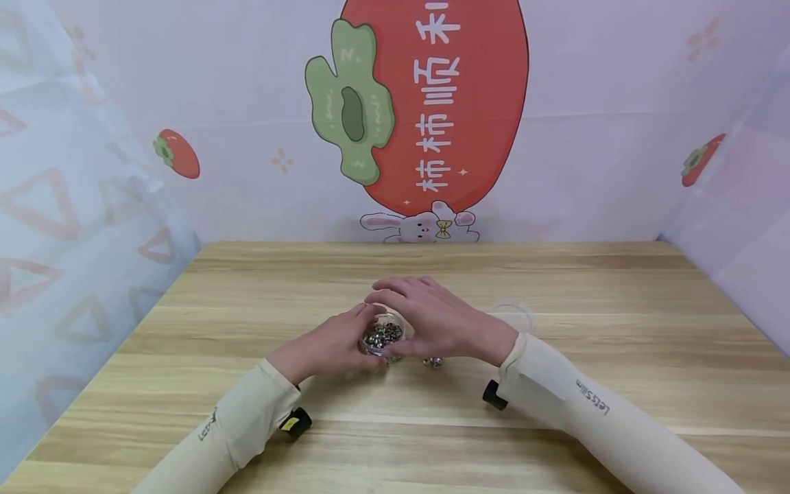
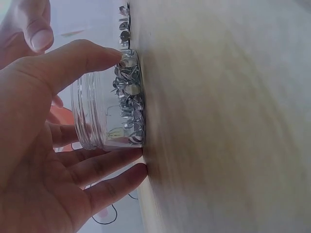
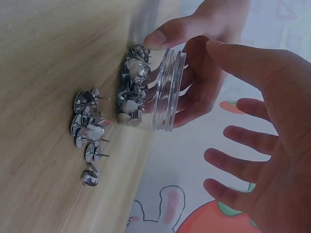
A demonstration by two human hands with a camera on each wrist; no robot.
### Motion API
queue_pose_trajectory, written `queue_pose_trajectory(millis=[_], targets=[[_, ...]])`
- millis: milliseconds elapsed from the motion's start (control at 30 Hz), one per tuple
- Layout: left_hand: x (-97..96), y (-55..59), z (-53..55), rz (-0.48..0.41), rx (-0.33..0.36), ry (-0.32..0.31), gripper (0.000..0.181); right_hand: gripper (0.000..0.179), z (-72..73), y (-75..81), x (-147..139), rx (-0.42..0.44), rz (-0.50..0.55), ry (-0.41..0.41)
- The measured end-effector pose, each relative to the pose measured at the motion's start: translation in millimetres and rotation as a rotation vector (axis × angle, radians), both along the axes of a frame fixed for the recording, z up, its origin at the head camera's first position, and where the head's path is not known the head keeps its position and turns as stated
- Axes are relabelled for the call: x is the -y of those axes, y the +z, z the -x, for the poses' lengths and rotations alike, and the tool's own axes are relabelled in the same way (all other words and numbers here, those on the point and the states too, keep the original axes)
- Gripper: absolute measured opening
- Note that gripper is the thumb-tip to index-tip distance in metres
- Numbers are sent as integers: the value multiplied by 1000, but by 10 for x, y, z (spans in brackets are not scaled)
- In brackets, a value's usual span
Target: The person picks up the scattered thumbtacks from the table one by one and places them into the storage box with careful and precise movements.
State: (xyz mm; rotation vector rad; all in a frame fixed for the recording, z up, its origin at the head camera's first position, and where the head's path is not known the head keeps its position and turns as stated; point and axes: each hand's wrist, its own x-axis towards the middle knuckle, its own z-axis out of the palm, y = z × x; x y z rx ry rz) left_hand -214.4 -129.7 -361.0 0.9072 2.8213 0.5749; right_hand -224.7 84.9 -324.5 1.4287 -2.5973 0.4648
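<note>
A clear round jar (image 2: 109,124) with a threaded neck stands upright on the table, its lower part filled with silver thumbtacks (image 1: 384,334). My left hand (image 1: 333,346) grips it from the left, thumb on the near side and fingers round the far side. My right hand (image 1: 441,319) hovers at the jar's right, fingers spread and palm toward the jar mouth. In the right wrist view that hand's fingers hold nothing and stand apart from the jar. A small loose pile of thumbtacks (image 3: 89,130) lies on the table just right of the jar.
A clear round lid (image 1: 515,304) lies on the wooden table (image 1: 395,453), partly behind the right wrist. Printed cloth (image 1: 247,192) stands behind the table and along both sides. Small black devices (image 1: 296,423) sit under both wrists.
</note>
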Motion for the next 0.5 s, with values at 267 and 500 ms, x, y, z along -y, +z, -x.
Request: queue_pose_trajectory(millis=[267, 500], targets=[[7, 21, -17, 20, 35, 28, 79, 59, -21, -54, -84, 40, -1, -6], [-10, 34, -16, 13, 51, 39, 76, 52, -74, -154, -265, 42, -34, -39]])
